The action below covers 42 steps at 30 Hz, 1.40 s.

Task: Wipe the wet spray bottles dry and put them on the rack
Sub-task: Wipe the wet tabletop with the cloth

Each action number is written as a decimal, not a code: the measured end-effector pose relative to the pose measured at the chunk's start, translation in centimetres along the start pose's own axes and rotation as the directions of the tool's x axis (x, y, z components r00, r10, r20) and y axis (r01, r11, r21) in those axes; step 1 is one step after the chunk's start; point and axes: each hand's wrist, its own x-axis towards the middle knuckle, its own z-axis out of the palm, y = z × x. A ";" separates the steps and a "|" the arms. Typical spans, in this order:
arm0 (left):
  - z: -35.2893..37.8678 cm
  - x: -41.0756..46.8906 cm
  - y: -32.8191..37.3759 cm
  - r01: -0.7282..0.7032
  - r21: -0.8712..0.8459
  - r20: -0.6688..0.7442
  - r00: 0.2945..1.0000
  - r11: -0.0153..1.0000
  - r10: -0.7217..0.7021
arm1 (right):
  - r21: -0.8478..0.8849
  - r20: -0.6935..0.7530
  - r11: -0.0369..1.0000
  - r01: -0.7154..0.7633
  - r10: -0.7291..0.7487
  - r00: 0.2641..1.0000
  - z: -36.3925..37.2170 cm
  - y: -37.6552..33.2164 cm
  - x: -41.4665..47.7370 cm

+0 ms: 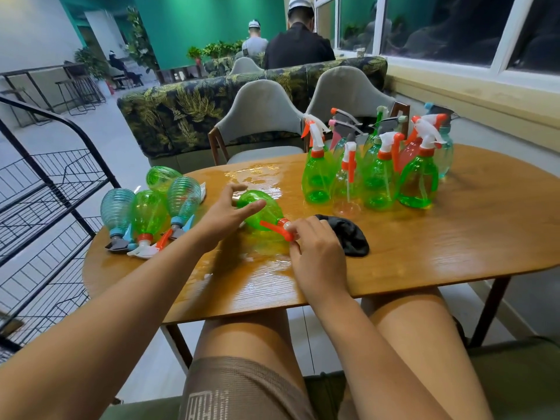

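Lying on its side on the wet middle of the surface (pixel 439 253), the green spray bottle (pixel 272 216) was pinched at its orange trigger (pixel 274 228) by the right hand (pixel 315 250); the left hand (pixel 224 213) spread open over its body, grasping nothing. Slick plastic could slip from that small pinch. The black cloth (pixel 354 237) lay beside the right hand.

The bottle (pixel 269 211) I hold is clear green, its trigger (pixel 274 228) orange. My cloth (pixel 354 239) is black. The table (pixel 454 253) is honey-brown with fine wood grain. The blue bottle (pixel 117 209) at my left is pale and ribbed. The rack (pixel 45 176) is black wire; the sofa (pixel 181 113) dark with green fern leaves.
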 end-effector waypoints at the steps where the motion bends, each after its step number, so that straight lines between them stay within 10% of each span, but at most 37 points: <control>1: 0.1 0.0 0.0 -0.003 0.009 -0.017 1.000 1.000 0.003 | -0.005 0.018 1.000 0.016 -0.016 1.000 0.0 0.0 -0.1; 15: 0.6 -0.4 -0.1 -0.018 -0.010 -0.036 0.999 1.000 0.018 | 0.064 0.133 0.998 0.025 -0.034 0.991 -1.3 0.6 0.7; 28: 0.6 -0.6 0.4 0.003 -0.022 -0.011 1.000 1.000 -0.003 | -0.169 0.216 0.924 -0.343 0.374 0.902 -1.3 6.0 2.3; 37: 0.6 -0.3 1.2 0.038 0.021 0.009 0.999 0.999 -0.038 | 0.099 -0.057 0.972 -0.214 0.221 0.974 -2.4 3.9 2.2; 42: 0.7 -0.5 1.1 0.030 0.022 0.008 1.000 0.999 -0.030 | 0.145 0.150 0.972 -0.186 0.164 0.975 -0.4 1.6 1.7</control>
